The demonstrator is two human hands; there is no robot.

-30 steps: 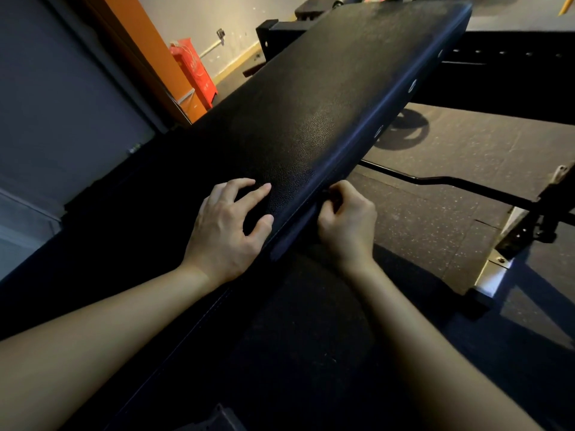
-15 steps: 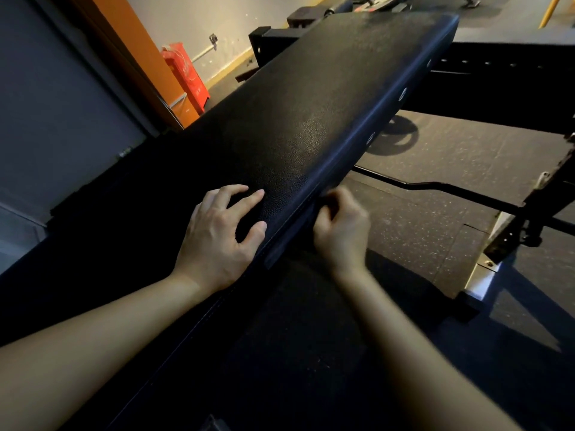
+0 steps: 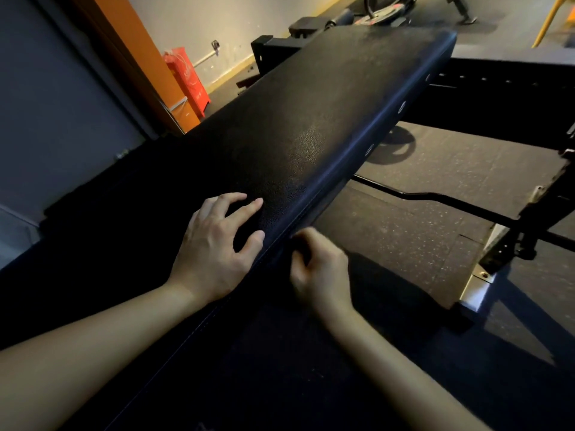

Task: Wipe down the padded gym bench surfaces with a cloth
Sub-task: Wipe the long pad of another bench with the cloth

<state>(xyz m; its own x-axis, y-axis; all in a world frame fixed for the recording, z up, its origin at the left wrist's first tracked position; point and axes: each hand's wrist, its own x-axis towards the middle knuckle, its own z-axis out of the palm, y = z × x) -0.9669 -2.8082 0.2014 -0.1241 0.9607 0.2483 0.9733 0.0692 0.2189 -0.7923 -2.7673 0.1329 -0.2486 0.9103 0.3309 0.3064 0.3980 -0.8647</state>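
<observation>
Brace with spread left hand (image 3: 214, 244) atop the black pebbled vinyl bench pad (image 3: 311, 126); slide curled right hand (image 3: 320, 269) along the side edge (image 3: 329, 191) beside it (blurred; cloth unseen, grip impossible to tell), overlapping strokes.

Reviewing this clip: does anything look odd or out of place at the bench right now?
One thing: no cloth can be made out. The left hand rests on the bench pad; the right hand, blurred, curls at its side edge. The pad itself looks undamaged.
</observation>
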